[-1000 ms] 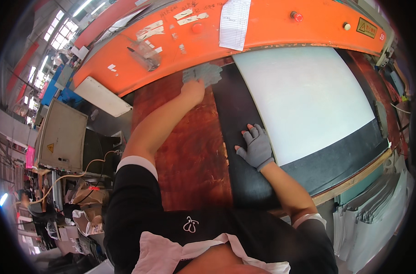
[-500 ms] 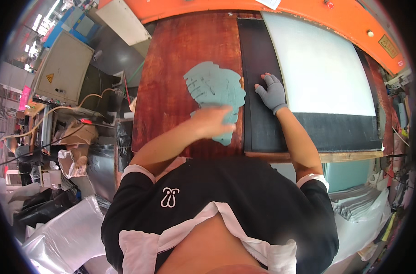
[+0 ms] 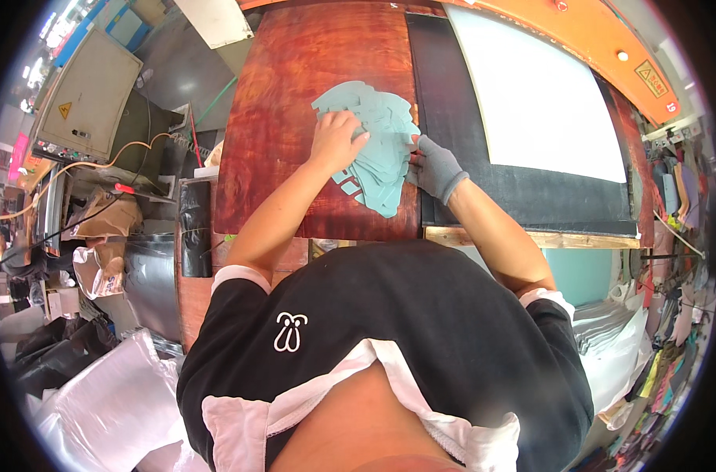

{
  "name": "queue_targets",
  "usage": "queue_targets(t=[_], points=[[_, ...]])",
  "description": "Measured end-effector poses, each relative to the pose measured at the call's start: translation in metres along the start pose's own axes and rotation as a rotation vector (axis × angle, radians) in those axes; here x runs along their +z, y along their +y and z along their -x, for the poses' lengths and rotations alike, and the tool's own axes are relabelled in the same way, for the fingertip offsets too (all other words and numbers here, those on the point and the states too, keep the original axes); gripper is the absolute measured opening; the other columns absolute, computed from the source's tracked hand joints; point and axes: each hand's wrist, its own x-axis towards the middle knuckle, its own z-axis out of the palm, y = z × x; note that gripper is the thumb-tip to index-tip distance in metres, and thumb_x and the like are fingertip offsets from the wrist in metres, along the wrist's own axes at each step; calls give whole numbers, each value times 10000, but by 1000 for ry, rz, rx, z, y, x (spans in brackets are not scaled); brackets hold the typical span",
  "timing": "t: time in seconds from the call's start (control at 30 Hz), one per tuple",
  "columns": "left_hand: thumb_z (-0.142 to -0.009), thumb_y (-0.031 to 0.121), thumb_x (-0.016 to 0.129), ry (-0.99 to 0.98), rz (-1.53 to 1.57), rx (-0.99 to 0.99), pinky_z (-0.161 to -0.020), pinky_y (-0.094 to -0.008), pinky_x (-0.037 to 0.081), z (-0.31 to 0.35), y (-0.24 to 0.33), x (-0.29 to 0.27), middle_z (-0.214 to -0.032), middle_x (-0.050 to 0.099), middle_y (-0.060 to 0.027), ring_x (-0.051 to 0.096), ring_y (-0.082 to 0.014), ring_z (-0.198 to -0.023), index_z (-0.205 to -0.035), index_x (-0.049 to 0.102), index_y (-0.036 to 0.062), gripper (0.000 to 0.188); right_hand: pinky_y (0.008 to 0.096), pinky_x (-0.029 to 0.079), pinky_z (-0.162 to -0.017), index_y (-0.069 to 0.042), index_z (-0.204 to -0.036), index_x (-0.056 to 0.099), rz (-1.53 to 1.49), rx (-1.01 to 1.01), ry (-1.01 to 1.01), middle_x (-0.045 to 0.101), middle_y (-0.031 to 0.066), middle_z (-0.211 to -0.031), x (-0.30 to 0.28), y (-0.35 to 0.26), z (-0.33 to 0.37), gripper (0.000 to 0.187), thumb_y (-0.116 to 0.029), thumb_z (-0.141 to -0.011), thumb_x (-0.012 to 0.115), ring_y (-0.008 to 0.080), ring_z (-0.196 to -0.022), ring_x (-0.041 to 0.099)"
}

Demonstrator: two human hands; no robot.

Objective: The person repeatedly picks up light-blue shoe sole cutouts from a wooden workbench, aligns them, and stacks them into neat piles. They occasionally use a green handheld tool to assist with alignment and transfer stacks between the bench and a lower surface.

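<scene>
A loose pile of thin, pale green cut pieces (image 3: 381, 149) lies on the reddish-brown board (image 3: 271, 94), its layers overlapping unevenly. My left hand (image 3: 336, 141), bare, rests on the pile's left side, with the thumb spread away from the fingers. At the right edge of the same pile is my right hand (image 3: 436, 167) in a grey glove with bare fingertips. Its fingers are apart and touch the edges of the pieces. Small slotted tabs show at the pile's lower left. The undersides of the left fingers are hidden.
Right of the board lies a black mat (image 3: 452, 94) bearing a white sheet (image 3: 531, 102). An orange machine beam (image 3: 594, 35) crosses the far side. A grey cabinet (image 3: 86, 98) stands at the left, and stacked sheets (image 3: 609, 346) lie at lower right.
My left hand has gone from the pile's lower part to its upper left side. My right hand has come off the black mat to the pile's right edge. The pieces now look more spread.
</scene>
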Motion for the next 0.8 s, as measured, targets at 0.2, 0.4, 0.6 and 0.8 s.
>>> queue_targets(t=[0.2, 0.4, 0.6, 0.8], points=[[-841, 249, 617, 71, 74, 72, -956, -450, 355, 37, 21, -2, -1122, 551, -70, 431, -316, -1117, -1021, 629, 64, 259, 333, 503, -814, 68, -1149, 545, 174, -32, 77, 624, 143, -1063, 22, 15, -14, 543, -326, -808, 699, 216, -942, 617], [-780, 217, 656, 143, 107, 132, -904, -441, 377, 51, 39, -7, -1066, 565, -64, 474, -307, -1045, -981, 644, 71, 248, 341, 527, -767, 71, -1156, 534, 570, -138, 166, 640, 157, -1038, 31, 8, -10, 532, -276, -793, 710, 222, -911, 643], [-711, 201, 734, 135, 312, -136, -992, -411, 385, 5, -11, -35, -1288, 492, -175, 464, -323, -1196, -1251, 503, 42, 609, 333, 520, -790, 54, -1204, 500, 815, -329, 165, 628, 163, -1060, 39, 5, 1, 566, -239, -770, 714, 230, -930, 641], [-648, 99, 748, -393, 896, -410, -1009, -367, 373, -28, -41, -40, -1284, 509, -148, 475, -242, -1200, -1341, 412, 12, 775, 335, 513, -809, 30, -1226, 497, 1219, -537, 249, 626, 151, -1063, 40, 2, -1, 595, -217, -736, 728, 226, -931, 637]])
